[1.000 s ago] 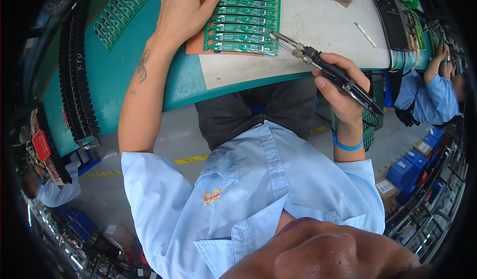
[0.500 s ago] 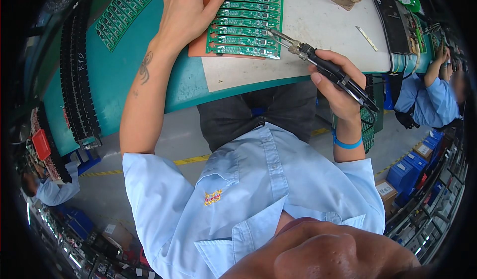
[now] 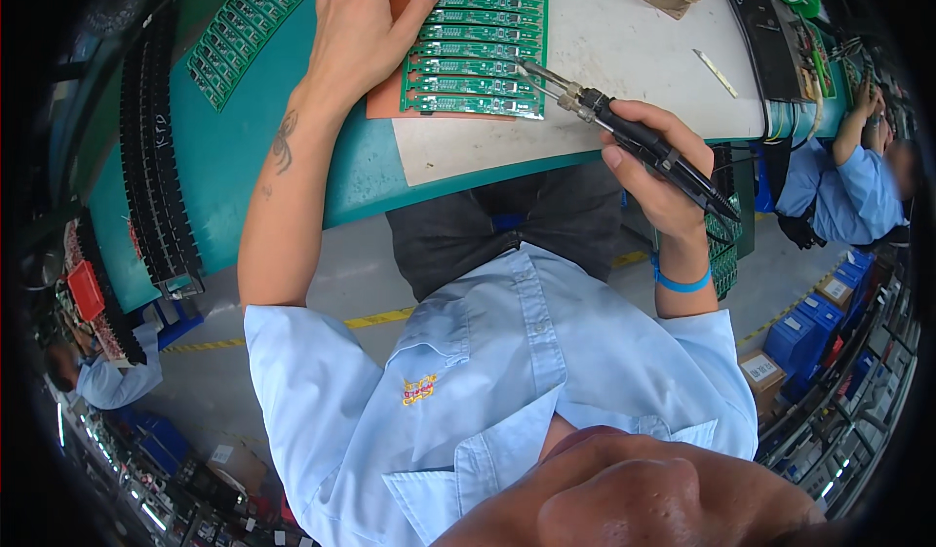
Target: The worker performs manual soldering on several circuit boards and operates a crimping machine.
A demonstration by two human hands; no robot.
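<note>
Left hand (image 3: 359,35), green circuit panel (image 3: 478,34), soldering iron (image 3: 639,136), right hand (image 3: 671,178).
Left thumb, apart from the fingers, rests on the panel's left edge; panel lies over an orange pad (image 3: 383,104), probably light, stiff, brittle between strips, best held by edges. Iron tip over panel's right part, contact unclear; right hand clamped around the handle.

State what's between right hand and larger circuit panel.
Head view: the tool's metal front, spanning from the right hand to the panel, over a pale sheet.

Head-worn wide fisheye, looking downward
</note>
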